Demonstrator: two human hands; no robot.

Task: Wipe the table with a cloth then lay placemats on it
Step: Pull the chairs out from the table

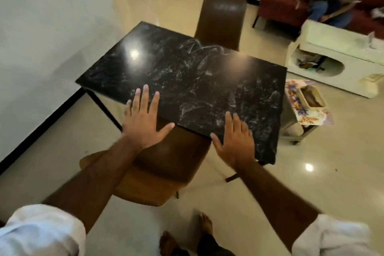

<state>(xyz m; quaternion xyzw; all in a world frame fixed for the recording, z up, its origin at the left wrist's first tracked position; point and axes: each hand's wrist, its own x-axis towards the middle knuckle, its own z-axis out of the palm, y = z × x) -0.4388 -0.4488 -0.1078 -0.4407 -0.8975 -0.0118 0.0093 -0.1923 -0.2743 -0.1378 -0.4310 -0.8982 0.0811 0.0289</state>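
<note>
Both hands (145, 118) (234, 141) spread, seemingly over table (187, 72) near edge.

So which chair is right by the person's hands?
The lighter tan chair tucked under the table's near edge, just below both open hands. The darker brown chair stands on the far side, away from them.

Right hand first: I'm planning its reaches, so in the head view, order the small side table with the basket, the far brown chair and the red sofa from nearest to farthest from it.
From the right hand:
1. Small side table, just right of the dining table.
2. Far brown chair, across the dining table.
3. Red sofa, far right corner.
</note>
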